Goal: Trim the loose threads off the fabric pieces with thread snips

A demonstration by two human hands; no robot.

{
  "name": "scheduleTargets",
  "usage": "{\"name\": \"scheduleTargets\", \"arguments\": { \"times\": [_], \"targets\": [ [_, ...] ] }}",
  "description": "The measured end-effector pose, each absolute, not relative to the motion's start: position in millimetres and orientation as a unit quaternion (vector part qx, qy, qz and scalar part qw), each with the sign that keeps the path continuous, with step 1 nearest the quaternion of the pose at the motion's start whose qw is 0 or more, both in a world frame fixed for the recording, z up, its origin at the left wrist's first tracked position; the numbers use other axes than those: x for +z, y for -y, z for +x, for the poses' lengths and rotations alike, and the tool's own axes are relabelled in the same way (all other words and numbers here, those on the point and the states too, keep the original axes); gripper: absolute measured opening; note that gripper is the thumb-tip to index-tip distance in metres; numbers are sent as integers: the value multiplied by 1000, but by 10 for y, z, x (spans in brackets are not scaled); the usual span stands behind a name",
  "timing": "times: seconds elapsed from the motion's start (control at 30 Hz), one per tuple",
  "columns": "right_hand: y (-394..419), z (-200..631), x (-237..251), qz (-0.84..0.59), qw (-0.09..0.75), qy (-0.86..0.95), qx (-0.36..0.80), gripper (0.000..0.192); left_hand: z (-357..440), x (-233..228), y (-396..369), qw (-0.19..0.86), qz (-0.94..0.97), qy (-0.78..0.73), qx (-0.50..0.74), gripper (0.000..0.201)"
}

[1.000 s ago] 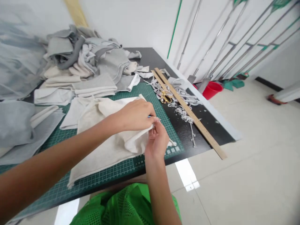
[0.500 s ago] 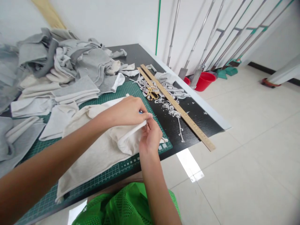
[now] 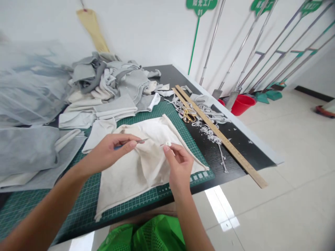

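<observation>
Left hand (image 3: 108,153) pinching thin metal tool (image 3: 141,141), tip over cream cloth (image 3: 146,164). Right hand (image 3: 178,162) pinching tiny scrap (image 3: 168,144), same cloth. Cloth flat on green cutting mat (image 3: 167,111). Green sign (image 3: 201,4) beyond mat reads "01", rest too blurry.

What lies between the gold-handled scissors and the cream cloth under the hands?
In the head view, between the gold-handled scissors and the cream cloth: bare green cutting mat, a black tabletop strip, some pale scraps.
</observation>
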State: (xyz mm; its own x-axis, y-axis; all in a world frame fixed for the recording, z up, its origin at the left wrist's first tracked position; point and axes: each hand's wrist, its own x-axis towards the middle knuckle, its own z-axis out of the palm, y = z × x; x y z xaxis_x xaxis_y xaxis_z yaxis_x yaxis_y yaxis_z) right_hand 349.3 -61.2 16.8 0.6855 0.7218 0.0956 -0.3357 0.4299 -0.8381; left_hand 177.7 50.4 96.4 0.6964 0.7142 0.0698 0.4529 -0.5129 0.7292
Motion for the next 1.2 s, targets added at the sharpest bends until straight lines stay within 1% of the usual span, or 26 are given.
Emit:
{"name": "scheduleTargets", "arguments": {
  "times": [0.07, 0.17, 0.3, 0.4, 0.6, 0.77, 0.9, 1.2],
  "targets": [
    [658, 3363, 211, -421, 783, 311, 335, 6, 1508, 854, -478, 380, 836, -349, 187, 40],
    [696, 3156, 249, -424, 741, 424, 303, 8, 1183, 706, -468, 408, 819, -348, 205, 35],
    [674, 2921, 234, -420, 705, 503, 271, 12, 902, 566, -480, 420, 808, -333, 243, 38],
    [641, 2807, 188, -421, 691, 520, 274, 16, 795, 521, -507, 426, 809, -315, 253, 37],
    [626, 2703, 129, -409, 676, 539, 291, 23, 734, 534, -550, 429, 828, -242, 267, 28],
    [641, 2691, 136, -411, 666, 540, 309, 27, 773, 482, -484, 424, 839, -187, 285, 29],
    [652, 2689, 137, -406, 665, 539, 320, 29, 787, 453, -404, 388, 855, -157, 305, 29],
    [665, 2690, 186, -408, 657, 545, 324, 29, 740, 460, -301, 315, 885, -162, 301, 34]
  ]
}}
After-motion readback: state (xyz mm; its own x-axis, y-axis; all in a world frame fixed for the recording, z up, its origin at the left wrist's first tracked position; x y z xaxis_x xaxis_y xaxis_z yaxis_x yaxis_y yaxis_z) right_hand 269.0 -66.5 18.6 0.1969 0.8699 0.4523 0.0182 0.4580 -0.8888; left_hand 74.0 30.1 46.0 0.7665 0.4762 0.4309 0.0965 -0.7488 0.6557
